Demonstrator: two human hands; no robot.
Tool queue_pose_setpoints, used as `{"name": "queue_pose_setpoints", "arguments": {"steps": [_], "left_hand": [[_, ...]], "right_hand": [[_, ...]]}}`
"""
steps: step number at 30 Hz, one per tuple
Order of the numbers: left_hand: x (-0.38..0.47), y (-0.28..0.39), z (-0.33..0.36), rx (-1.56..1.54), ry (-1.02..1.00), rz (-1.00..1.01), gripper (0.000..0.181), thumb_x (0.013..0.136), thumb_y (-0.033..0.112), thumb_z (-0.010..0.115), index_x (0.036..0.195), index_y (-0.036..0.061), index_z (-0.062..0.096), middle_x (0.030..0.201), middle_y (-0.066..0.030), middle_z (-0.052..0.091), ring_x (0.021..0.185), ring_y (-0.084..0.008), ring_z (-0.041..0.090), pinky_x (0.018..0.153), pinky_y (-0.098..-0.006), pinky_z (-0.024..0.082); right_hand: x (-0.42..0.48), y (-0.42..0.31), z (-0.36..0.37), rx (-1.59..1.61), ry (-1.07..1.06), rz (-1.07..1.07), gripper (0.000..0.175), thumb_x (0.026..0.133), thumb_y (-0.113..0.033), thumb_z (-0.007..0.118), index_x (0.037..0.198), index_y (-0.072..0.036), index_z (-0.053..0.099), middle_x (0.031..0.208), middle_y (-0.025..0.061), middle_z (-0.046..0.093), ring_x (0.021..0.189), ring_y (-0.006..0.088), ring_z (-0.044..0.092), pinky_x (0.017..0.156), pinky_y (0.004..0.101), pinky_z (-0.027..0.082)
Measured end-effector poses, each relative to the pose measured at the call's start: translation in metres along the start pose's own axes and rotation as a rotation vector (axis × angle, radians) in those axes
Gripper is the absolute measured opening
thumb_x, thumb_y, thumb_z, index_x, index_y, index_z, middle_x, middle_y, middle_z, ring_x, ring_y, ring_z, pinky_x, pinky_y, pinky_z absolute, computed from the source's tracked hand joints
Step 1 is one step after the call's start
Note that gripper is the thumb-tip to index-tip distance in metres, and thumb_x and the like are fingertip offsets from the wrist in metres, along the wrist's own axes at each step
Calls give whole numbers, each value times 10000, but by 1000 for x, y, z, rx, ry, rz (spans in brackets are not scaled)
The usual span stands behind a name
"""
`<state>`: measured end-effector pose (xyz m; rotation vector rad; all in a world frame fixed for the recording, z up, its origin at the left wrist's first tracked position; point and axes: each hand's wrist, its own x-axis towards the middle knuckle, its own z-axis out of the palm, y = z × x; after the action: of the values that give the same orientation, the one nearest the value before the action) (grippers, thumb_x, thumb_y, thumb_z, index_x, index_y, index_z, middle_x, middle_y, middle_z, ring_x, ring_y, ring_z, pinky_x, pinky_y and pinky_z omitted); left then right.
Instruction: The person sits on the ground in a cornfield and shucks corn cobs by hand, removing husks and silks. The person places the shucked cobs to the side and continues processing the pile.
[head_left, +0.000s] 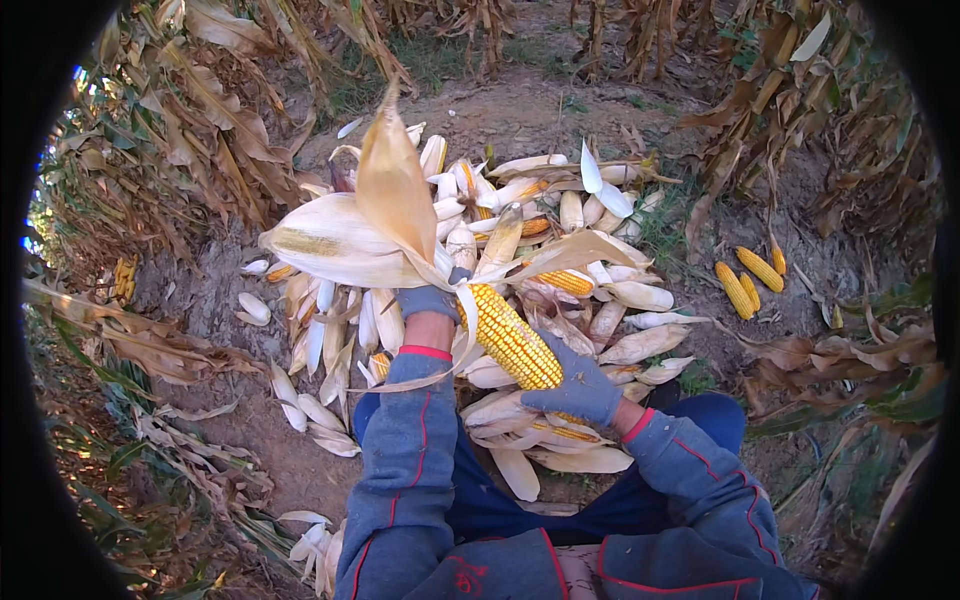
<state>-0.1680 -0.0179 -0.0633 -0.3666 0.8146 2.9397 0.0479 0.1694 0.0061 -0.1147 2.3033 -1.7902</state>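
A yellow ear of corn (510, 334), its kernels bare, is held between my two gloved hands above a heap of ears. My left hand (429, 298), in a grey glove, grips the stalk end, where the pale husk leaves (345, 240) are peeled back and spread upward and to the left. A thin strip of husk hangs over my left wrist. Around the lower right side and tip of the ear, my right hand (576, 381) is closed, also in a grey glove. Its fingertips are partly hidden under the ear.
Beneath my hands lies a heap of mostly husked-over corn ears (645, 296), some showing yellow kernels. Several bare yellow cobs (739, 289) rest on the soil at right, and more bare cobs (124, 279) at far left. Dry cornstalks (217, 112) stand on both sides.
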Motion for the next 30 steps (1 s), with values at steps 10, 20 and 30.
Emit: {"name": "queue_pose_setpoints", "arguments": {"steps": [10,20,30], "left_hand": [[-17,-24,-7,1035,-103,532,303,917,198,503,1168,42,566,1021,-68,633,888,-222,620,815,-353,495],[-32,10,15,1376,-925,195,421,816,96,625,1218,32,515,1151,-87,590,1072,-220,553,937,-328,440],[-54,-2,27,1265,-869,-25,501,753,113,692,1228,84,534,1095,-106,622,1029,-291,574,925,-401,444]], "right_hand": [[-12,0,11,-29,-45,129,735,723,-453,725,1252,-18,457,1143,172,577,1026,271,580,882,363,449],[-19,-2,-33,445,-63,288,652,727,-271,751,1252,13,490,1076,89,609,935,135,568,805,279,469],[-19,16,-39,227,-195,59,789,721,-412,756,1296,27,440,1185,146,583,1043,209,572,911,320,440]]}}
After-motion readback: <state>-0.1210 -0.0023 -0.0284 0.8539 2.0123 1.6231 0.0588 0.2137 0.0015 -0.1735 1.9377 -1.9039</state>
